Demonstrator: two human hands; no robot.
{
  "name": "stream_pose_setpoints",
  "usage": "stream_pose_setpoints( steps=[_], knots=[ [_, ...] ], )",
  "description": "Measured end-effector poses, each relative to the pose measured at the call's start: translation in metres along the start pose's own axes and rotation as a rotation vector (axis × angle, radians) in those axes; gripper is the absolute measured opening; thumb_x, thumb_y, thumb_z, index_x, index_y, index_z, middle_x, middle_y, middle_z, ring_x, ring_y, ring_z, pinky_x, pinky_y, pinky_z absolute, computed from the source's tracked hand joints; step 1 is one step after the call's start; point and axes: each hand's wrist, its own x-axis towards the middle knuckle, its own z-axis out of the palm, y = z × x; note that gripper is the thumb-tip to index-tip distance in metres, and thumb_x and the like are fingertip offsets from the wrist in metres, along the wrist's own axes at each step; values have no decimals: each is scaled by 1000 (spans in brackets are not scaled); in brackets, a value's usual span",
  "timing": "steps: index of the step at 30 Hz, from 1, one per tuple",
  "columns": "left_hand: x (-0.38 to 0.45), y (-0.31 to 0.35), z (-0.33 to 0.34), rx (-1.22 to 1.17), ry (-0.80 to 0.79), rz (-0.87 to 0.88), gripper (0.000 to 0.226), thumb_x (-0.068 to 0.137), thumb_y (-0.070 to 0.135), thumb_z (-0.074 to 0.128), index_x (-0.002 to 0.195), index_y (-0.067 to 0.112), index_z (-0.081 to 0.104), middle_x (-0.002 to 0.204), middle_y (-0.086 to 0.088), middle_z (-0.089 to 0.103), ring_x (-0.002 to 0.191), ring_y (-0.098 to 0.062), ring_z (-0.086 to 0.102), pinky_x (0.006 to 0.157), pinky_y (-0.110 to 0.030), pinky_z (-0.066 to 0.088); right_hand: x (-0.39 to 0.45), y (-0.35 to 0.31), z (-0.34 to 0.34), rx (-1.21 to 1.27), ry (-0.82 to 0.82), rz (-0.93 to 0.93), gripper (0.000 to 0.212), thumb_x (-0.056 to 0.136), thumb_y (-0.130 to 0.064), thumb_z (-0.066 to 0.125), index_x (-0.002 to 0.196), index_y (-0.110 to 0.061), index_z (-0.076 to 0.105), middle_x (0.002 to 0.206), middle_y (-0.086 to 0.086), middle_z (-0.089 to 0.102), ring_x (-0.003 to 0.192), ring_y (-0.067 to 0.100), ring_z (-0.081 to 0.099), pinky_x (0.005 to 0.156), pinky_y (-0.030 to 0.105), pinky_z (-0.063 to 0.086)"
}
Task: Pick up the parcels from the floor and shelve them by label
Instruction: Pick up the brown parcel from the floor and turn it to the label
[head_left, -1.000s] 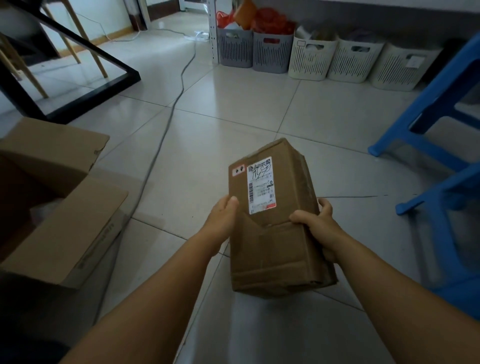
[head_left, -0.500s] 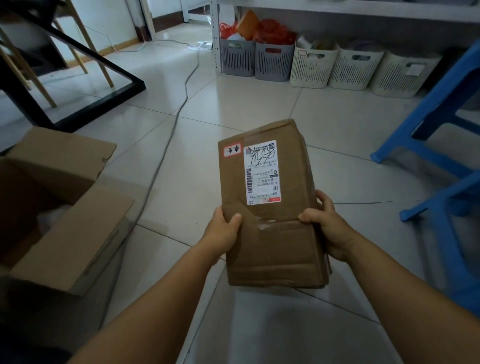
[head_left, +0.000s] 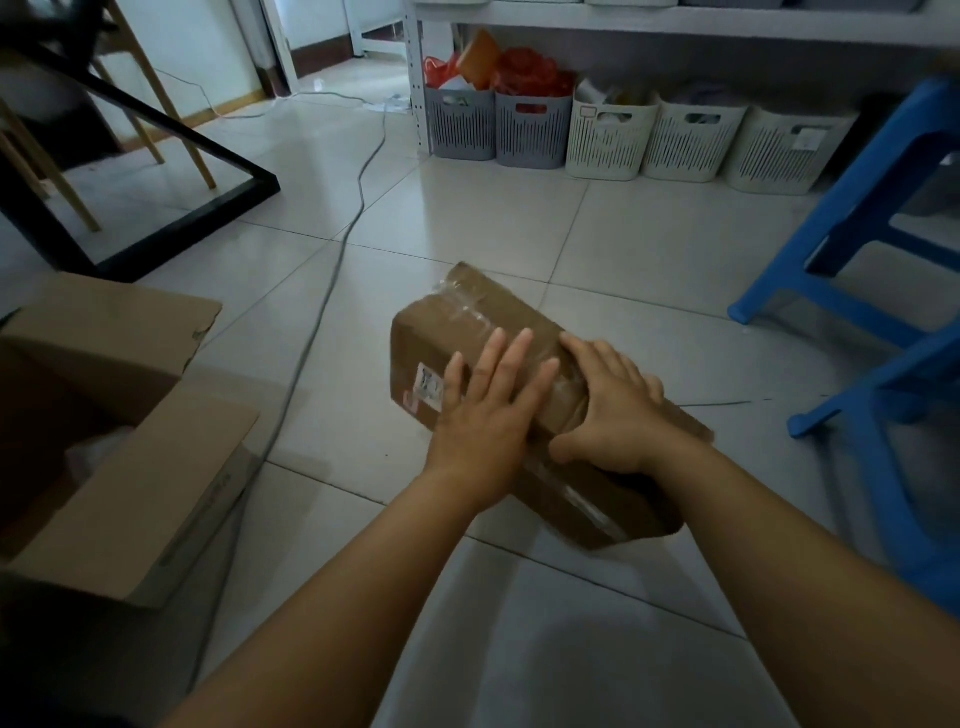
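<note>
A brown cardboard parcel (head_left: 467, 312) wrapped in clear tape hangs tilted a little above the tiled floor, long side running from upper left to lower right. Its white shipping label (head_left: 428, 385) now faces left on the side face and is partly covered. My left hand (head_left: 488, 410) lies across the top with fingers spread and the thumb down on the label face. Beside it, my right hand (head_left: 608, 410) grips the top edge, thumb on the near side.
A large open cardboard box (head_left: 130, 467) stands at the left. Blue plastic stools (head_left: 857, 218) crowd the right. Grey baskets (head_left: 462, 124) and white baskets (head_left: 608, 135) line the floor under a white shelf (head_left: 675, 15). A grey cable (head_left: 332, 270) crosses the tiles beside a black table frame (head_left: 208, 150).
The parcel has been turned over and lowered: the label that faced me now points left. Both hands moved from its sides onto its top.
</note>
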Motion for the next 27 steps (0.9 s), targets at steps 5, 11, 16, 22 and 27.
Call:
stream_pose_setpoints(
  steps=[5, 11, 16, 22, 27],
  knots=[
    [8, -4, -21, 65, -268, 4, 107, 84, 52, 64, 158, 26, -8, 166, -2, -23, 151, -22, -24, 117, -51, -18, -1, -13, -14, -340, -89, -173, 120, 61, -45, 77, 154, -35, 0, 164, -1, 5, 151, 21, 1, 118, 50, -7],
    [13, -22, -35, -56, -282, -80, 121, 69, 58, 76, 155, 21, -2, 167, -7, -13, 152, -24, -20, 121, -53, -12, -5, -32, -24, -452, -78, -250, 124, 65, -44, 78, 153, -33, -8, 163, -2, 6, 150, 21, 1, 116, 54, -9],
    [6, -23, -29, -172, -198, -160, 115, 66, 63, 72, 153, 27, 6, 162, -5, 12, 153, -25, 5, 121, -53, 5, -5, -39, -24, -537, -50, -249, 114, 77, -41, 71, 154, -29, -12, 166, -4, -5, 151, 18, -12, 114, 50, -16],
    [3, -28, -26, -601, 31, -572, 96, 60, 62, 75, 137, 43, 22, 142, 1, 41, 131, -23, 40, 111, -55, 30, -8, -53, -20, -428, 263, -257, 92, 90, -36, 54, 154, -28, -12, 165, -4, -15, 145, 14, -27, 109, 41, -23],
    [3, -36, -29, -1238, 49, -812, 95, 61, 57, 81, 133, 48, 20, 135, -9, 54, 110, -32, 65, 93, -54, 55, -6, -46, -9, -155, 360, -187, 92, 91, -46, 52, 155, -26, -11, 165, -4, -14, 148, 13, -20, 116, 38, -14]
  ],
)
